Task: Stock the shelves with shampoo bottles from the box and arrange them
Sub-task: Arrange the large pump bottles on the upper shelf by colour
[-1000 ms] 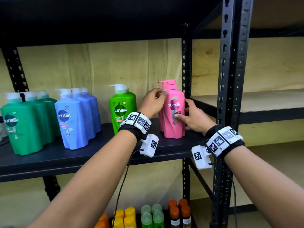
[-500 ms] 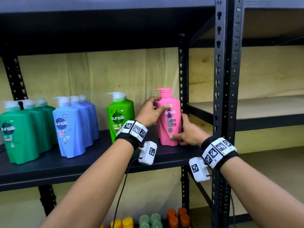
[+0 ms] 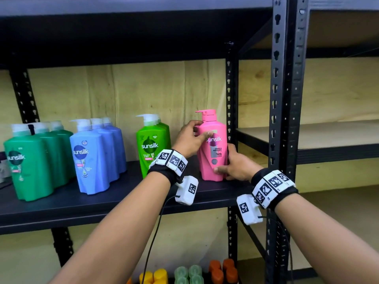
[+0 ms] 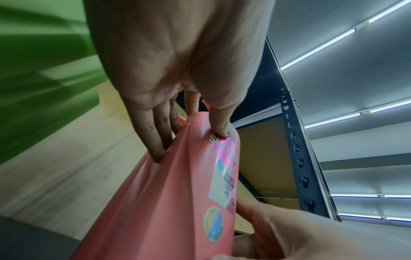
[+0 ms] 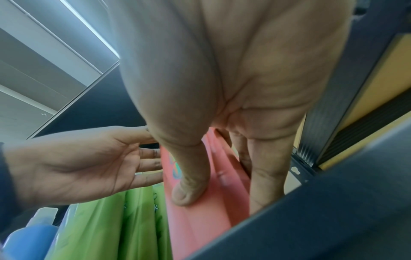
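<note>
Right now we have both hands on the pink shampoo bottle (image 3: 213,146), which stands upright on the black shelf (image 3: 102,203) at its right end, close to the rear upright post (image 3: 231,111). Our left hand (image 3: 189,140) grips the bottle's upper shoulder, thumb laid on the front above the label and the fingers wrapped around the left side toward the back. Our right hand (image 3: 235,167) holds the lower right part of the bottle, thumb pressed on the front near the base and the fingers curled round behind. Just to the left stands a light green bottle (image 3: 151,146) with at least one more behind it, apart from the pink one with our left hand between them. Farther left a row of blue bottles (image 3: 92,156) runs front to back, then a row of dark green bottles (image 3: 28,165). Below, on a lower level, we see yellow, pale green and orange caps (image 3: 192,271)
</note>
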